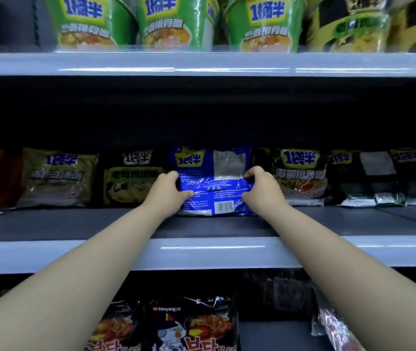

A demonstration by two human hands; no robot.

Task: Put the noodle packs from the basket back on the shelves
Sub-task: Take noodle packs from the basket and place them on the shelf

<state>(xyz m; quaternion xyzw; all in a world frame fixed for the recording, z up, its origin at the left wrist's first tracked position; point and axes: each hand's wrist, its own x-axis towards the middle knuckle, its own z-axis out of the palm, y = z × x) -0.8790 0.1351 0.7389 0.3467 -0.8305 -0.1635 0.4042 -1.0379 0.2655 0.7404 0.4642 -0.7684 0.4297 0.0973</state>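
grey metal shelf: left hand and right hand grip crinkly blue noodle pack.

The three green noodle cups on the top shelf each carry "1桶半" in blue on a yellow panel. On the middle shelf, the blue pack shows "1袋半" on a yellow badge and a barcode near its lower edge; the dark pack to its right reads "1袋半" and "海带排骨面". Below, a black pack is printed "Samyang" with large Korean lettering.
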